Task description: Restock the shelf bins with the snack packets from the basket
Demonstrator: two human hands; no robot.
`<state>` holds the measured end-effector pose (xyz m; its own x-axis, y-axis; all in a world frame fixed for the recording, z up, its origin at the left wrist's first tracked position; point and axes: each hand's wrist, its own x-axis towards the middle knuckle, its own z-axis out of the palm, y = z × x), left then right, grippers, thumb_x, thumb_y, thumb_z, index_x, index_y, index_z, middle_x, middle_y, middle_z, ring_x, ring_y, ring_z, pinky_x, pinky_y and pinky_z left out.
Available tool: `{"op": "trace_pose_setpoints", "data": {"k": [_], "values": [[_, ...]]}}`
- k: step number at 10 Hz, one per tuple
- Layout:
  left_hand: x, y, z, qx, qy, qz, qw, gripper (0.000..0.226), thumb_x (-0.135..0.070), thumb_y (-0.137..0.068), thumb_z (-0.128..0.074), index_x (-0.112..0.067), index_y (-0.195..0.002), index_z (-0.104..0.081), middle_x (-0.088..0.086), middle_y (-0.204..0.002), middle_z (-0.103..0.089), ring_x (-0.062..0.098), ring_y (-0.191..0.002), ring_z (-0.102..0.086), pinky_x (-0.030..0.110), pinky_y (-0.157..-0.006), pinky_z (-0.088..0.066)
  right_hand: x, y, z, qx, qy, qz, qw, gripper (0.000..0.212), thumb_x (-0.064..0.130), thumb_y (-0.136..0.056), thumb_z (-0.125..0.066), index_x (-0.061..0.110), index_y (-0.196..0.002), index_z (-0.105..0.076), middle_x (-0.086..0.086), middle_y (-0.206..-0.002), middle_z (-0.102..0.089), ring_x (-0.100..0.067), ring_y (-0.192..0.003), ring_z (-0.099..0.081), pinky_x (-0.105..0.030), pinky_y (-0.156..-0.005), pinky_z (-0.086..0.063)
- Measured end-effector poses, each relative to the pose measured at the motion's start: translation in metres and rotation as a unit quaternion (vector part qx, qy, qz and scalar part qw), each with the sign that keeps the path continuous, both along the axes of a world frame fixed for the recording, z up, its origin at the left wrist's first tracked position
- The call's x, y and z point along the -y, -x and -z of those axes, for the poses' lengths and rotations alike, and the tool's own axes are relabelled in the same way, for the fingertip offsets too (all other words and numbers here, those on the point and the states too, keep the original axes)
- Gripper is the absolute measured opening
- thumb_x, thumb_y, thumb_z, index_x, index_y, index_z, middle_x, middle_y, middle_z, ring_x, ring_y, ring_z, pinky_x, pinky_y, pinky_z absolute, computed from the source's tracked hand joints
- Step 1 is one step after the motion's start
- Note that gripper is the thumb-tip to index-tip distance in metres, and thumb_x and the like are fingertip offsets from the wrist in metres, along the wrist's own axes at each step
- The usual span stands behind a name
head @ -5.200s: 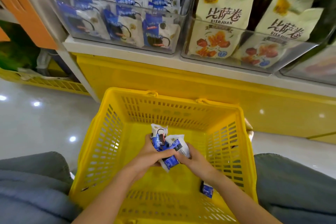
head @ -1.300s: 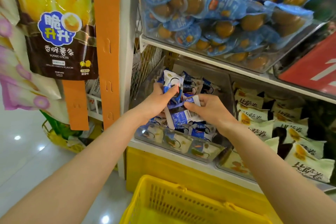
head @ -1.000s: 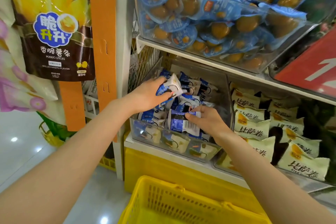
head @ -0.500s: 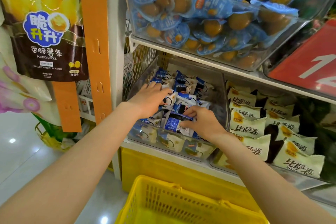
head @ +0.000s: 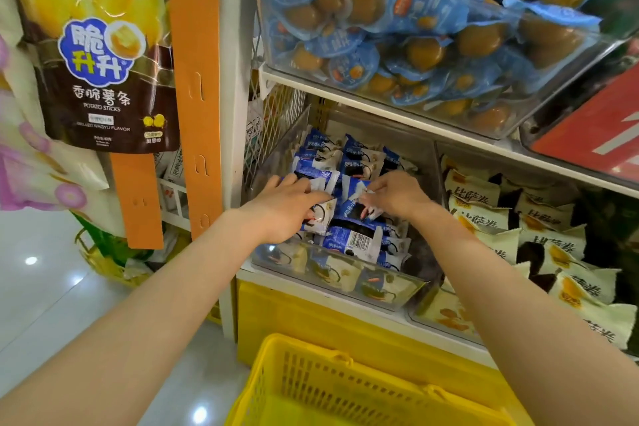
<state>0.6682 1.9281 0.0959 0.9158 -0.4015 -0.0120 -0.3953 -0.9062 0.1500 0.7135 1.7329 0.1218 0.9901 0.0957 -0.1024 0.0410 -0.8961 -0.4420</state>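
Observation:
Blue-and-white snack packets fill a clear shelf bin on the lower shelf. My left hand lies on the packets at the bin's left side with fingers stretched over them. My right hand is over the middle of the bin, and its fingertips pinch the white edge of one packet. The yellow basket stands below the shelf between my arms; only its far rim and wall are in view.
A clear bin of blue egg packets overhangs from the shelf above. Cream packets fill the bin to the right. A potato-stick bag and an orange strip hang at left. A red sign is upper right.
Both hands brought the packets from the basket up into the bin and lowered them onto the pile. The left hand no longer grips a packet and now lies on the pile.

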Motion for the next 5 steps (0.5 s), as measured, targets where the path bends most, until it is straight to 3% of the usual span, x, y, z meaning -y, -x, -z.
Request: {"op": "trace_pose_setpoints", "data": {"k": [1, 2, 3, 4, 5], "values": [[-0.001, 0.003, 0.003, 0.013, 0.027, 0.007, 1.0, 0.053, -0.006, -0.094, -0.045, -0.034, -0.137, -0.031, 0.0, -0.126, -0.046, 0.018, -0.115, -0.032, 0.037, -0.101, -0.021, 0.008, 0.001, -0.004, 0.09, -0.074, 0.089, 0.989, 0.031, 0.034, -0.091, -0.059, 0.012, -0.111, -0.067, -0.009, -0.113, -0.067, -0.022, -0.1, -0.061, -0.027, -0.084, -0.044], [-0.003, 0.003, 0.005, 0.017, 0.016, 0.007, 1.0, 0.05, -0.006, -0.094, -0.044, -0.031, -0.136, -0.035, 0.003, -0.129, -0.043, 0.02, -0.117, -0.03, 0.035, -0.099, -0.023, 0.005, 0.002, 0.009, 0.08, -0.199, 0.175, 0.961, 0.02, 0.025, -0.092, -0.058, 0.008, -0.098, -0.066, -0.011, -0.093, -0.066, -0.023, -0.083, -0.062, -0.032, -0.076, -0.051], [-0.002, 0.004, 0.005, 0.02, 0.001, -0.009, 1.0, 0.049, -0.009, -0.094, -0.043, -0.029, -0.138, -0.039, 0.003, -0.131, -0.039, 0.02, -0.12, -0.028, 0.036, -0.101, -0.024, -0.003, 0.011, 0.026, -0.02, -0.155, 0.174, 0.972, 0.026, 0.018, -0.093, -0.056, 0.009, -0.069, -0.058, -0.007, -0.076, -0.059, -0.017, -0.072, -0.056, -0.032, -0.07, -0.048], [-0.001, 0.012, 0.0, 0.033, 0.017, -0.015, 0.999, 0.044, -0.016, -0.096, -0.042, -0.028, -0.139, -0.038, 0.002, -0.133, -0.041, 0.02, -0.124, -0.03, 0.036, -0.104, -0.025, -0.005, 0.015, 0.028, -0.007, -0.132, 0.152, 0.98, 0.021, 0.023, -0.093, -0.055, 0.006, -0.082, -0.062, -0.009, -0.084, -0.062, -0.022, -0.084, -0.057, -0.034, -0.074, -0.046], [-0.004, 0.032, -0.01, 0.099, 0.122, -0.055, 0.986, 0.038, -0.023, -0.097, -0.04, -0.026, -0.135, -0.042, 0.001, -0.131, -0.046, 0.018, -0.12, -0.039, 0.036, -0.103, -0.03, -0.004, 0.031, 0.015, 0.07, -0.13, 0.127, 0.981, 0.04, 0.031, -0.093, -0.054, 0.006, -0.124, -0.048, -0.013, -0.125, -0.053, -0.026, -0.113, -0.053, -0.035, -0.09, -0.043]]}}
